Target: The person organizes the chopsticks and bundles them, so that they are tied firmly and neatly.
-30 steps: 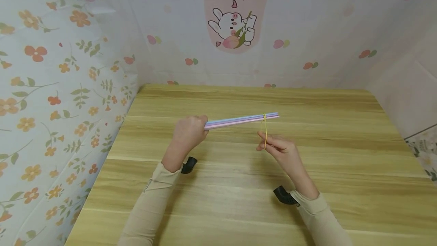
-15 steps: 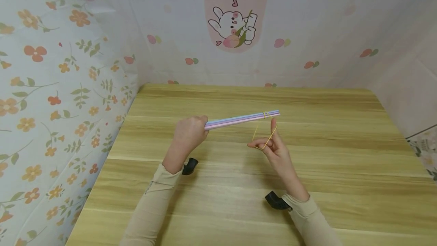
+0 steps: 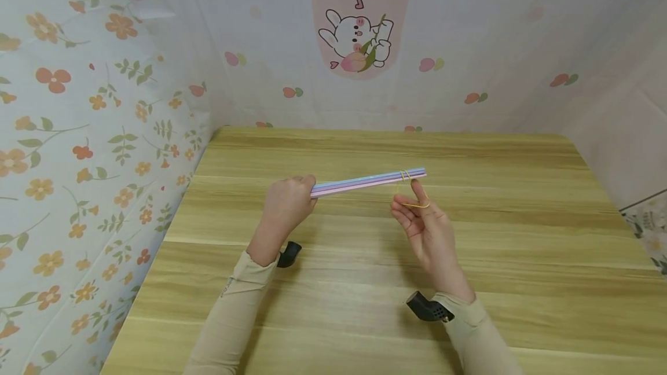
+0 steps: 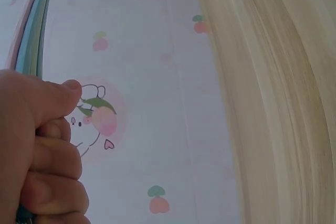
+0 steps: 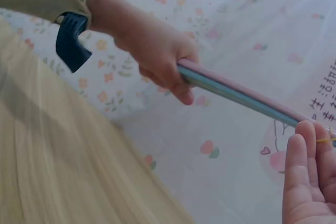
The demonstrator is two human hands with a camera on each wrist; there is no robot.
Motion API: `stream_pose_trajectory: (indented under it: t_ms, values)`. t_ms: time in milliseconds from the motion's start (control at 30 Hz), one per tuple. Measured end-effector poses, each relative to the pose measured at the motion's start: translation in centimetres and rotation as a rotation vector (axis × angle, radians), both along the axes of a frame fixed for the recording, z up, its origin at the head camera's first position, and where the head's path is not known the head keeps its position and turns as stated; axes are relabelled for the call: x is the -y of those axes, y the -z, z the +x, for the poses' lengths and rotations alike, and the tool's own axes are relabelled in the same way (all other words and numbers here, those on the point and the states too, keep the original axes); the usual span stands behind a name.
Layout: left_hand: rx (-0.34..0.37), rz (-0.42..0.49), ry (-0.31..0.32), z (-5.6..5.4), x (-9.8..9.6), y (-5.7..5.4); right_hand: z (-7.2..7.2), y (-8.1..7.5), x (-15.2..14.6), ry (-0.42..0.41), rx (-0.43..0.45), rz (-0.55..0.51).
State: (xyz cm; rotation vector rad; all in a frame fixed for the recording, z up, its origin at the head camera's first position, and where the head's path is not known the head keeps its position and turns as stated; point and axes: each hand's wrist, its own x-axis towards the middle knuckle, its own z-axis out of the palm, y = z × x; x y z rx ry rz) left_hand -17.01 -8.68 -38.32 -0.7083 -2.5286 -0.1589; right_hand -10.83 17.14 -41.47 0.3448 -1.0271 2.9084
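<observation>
My left hand [image 3: 288,204] grips one end of a bundle of thin pastel chopsticks [image 3: 359,183] in blue, purple and pink. The bundle is held above the table and points right. Near its far end a yellow rubber band [image 3: 405,175] is wound round it. The rest of the band hangs in a loop stretched over the spread fingers of my right hand [image 3: 429,236], just below the bundle's tip. In the right wrist view, that hand's straight fingers [image 5: 296,169] overlap the bundle's end. The left wrist view shows the left fingers [image 4: 58,158] curled round the bundle.
Beneath both hands lies a wood-grain table [image 3: 344,317]. A pale printed cloth [image 3: 250,28] with a rabbit picture stands behind it, and a flowered cloth [image 3: 94,143] hangs on the left. Each wrist wears a black camera mount [image 3: 429,308].
My right hand has turned to show its palm and its fingers have spread inside the band's loop, which now has a second turn near the chopsticks' tip. The left hand stays nearly still.
</observation>
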Motion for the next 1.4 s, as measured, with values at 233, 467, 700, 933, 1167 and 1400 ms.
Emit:
stream_pose_trajectory:
  t_ms: [233, 467, 700, 933, 1167, 1400]
  values:
    - [-0.006, -0.009, 0.007, 0.1, 0.0, 0.0, -0.4, -0.4, -1.0, -0.095, 0.054, -0.066]
    - [0.012, -0.011, 0.024, 0.1, 0.0, -0.2, -0.8, -0.7, -1.9, -0.127, 0.078, -0.043]
    - [0.007, -0.026, 0.052, 0.1, 0.1, -0.2, -1.0, -1.1, -2.5, -0.129, 0.038, 0.041]
    - [0.007, -0.038, 0.079, 0.0, 0.1, -0.2, -1.3, -1.6, -2.8, -0.066, 0.004, 0.187]
    - [0.006, -0.055, 0.1, 0.0, 0.1, -0.4, -1.5, -2.1, -3.2, 0.003, 0.056, 0.37]
    - [-0.001, -0.071, 0.103, 0.0, 0.1, -0.4, -1.8, -2.8, -3.3, 0.01, 0.173, 0.475]
